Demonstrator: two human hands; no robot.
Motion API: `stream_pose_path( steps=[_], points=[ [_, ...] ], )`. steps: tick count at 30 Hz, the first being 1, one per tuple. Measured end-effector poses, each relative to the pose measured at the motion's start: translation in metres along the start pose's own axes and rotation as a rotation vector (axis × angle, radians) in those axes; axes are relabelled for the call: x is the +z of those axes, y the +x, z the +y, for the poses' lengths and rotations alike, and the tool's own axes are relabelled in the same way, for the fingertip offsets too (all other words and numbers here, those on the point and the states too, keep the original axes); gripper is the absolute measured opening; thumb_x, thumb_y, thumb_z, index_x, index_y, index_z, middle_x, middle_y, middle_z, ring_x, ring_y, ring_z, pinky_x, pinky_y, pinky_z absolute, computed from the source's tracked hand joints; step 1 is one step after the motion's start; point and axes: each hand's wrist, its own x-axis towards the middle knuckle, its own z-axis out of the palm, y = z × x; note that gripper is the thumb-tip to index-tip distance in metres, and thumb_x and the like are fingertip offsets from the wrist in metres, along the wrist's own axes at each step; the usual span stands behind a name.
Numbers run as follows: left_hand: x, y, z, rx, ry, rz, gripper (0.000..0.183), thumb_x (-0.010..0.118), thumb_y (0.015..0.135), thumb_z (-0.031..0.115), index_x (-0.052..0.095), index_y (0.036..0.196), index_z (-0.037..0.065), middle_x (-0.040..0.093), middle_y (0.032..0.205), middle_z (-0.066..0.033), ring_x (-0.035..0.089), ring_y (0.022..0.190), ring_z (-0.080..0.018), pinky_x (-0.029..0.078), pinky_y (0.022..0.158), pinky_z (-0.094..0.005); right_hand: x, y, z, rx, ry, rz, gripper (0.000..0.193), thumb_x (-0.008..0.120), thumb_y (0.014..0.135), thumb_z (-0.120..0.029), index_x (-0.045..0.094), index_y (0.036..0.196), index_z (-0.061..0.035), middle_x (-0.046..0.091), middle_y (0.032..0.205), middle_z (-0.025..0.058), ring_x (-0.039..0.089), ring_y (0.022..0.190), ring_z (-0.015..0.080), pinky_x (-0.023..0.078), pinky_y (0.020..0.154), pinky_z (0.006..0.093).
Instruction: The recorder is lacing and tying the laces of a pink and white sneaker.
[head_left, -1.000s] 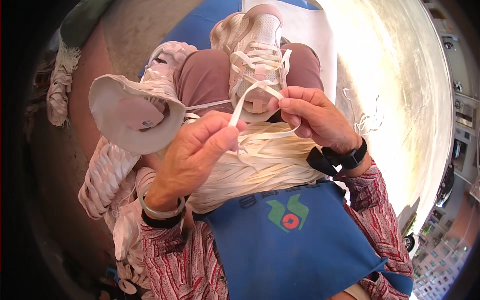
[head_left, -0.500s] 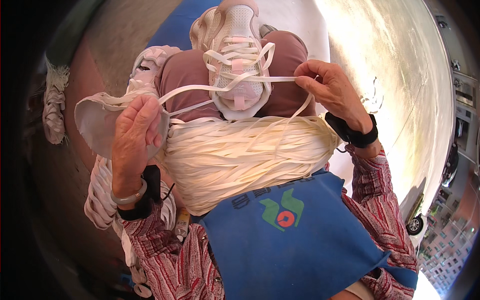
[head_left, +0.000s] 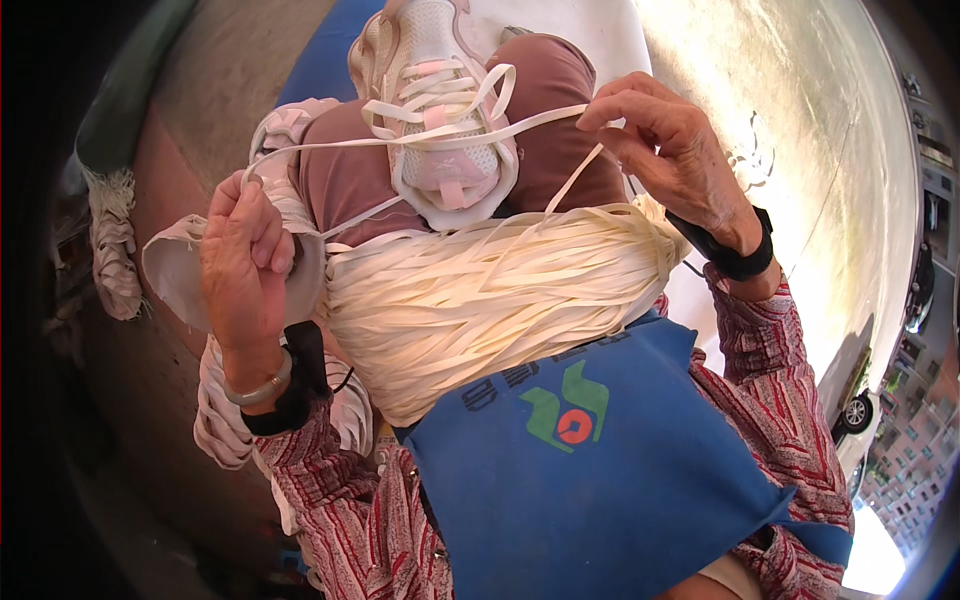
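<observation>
A pale pink and white sneaker (head_left: 458,165) rests between my knees, its laces partly threaded through the eyelets. One flat cream shoelace (head_left: 345,143) runs across the toe, stretched between my two hands. My left hand (head_left: 243,262) pinches it at the left between thumb and fingers. On the right, my right hand (head_left: 660,145) pinches the other side, and a lace tail hangs from there toward the bundle. A thick bundle of cream laces (head_left: 500,295) lies across my lap, just nearer than the shoe.
A blue apron (head_left: 640,490) covers my lap. Left of my knees are another pale shoe (head_left: 283,127), a whitish cup-shaped piece (head_left: 175,265) and more hanging laces (head_left: 222,410). A frayed lace bundle (head_left: 115,245) hangs at far left. A parked car (head_left: 858,415) shows at far right.
My hands have spread farther apart and the lace between them is lifted and straighter. My left hand moved left; my right hand rose slightly. The whole view shifted a little.
</observation>
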Motion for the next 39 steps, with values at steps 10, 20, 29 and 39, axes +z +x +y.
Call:
stream_pose_path(
  steps=[10,20,29,39],
  points=[
    [0.040,-0.013,-0.020,-0.234,0.375,-0.240,0.025,0.061,0.098,0.025,0.066,0.087,0.004,0.054,0.069,0.0067,0.042,0.062,0.0007,0.035,0.054,-0.0180,0.030,-0.005,-0.007,-0.217,-0.406,-0.265,0.020,0.066,0.083,-0.003,0.064,0.104,-0.0051,0.058,0.100,0.0091,0.065,0.081,0.0273,0.055,0.069,0.0368],
    [0.078,0.014,-0.041,-0.047,0.451,-0.266,0.025,0.061,0.098,0.021,0.070,0.107,0.000,0.066,0.082,0.0005,0.052,0.070,-0.0042,0.042,0.061,-0.0181,0.034,0.019,-0.007,-0.198,-0.127,0.046,0.011,0.062,0.088,-0.011,0.068,0.093,-0.0029,0.066,0.081,0.0151,0.064,0.076,0.0338,0.052,0.068,0.0419],
    [0.080,0.007,-0.031,0.132,0.719,-0.382,0.017,0.064,0.095,0.017,0.069,0.097,0.001,0.071,0.085,-0.0054,0.063,0.072,-0.0076,0.047,0.058,-0.0242,0.028,0.024,-0.005,-0.130,-0.067,0.046,0.016,0.064,0.091,-0.011,0.068,0.103,-0.0015,0.068,0.088,0.0147,0.065,0.076,0.0320,0.053,0.069,0.0351],
    [0.101,0.016,-0.036,0.146,0.873,-0.270,0.018,0.065,0.091,0.014,0.069,0.102,-0.001,0.067,0.070,-0.0118,0.061,0.056,-0.0159,0.048,0.057,-0.0307,0.039,0.022,0.000,-0.166,-0.131,0.069,0.016,0.062,0.089,-0.010,0.066,0.101,-0.0002,0.067,0.089,0.0147,0.064,0.080,0.0349,0.052,0.071,0.0386]
  ],
)
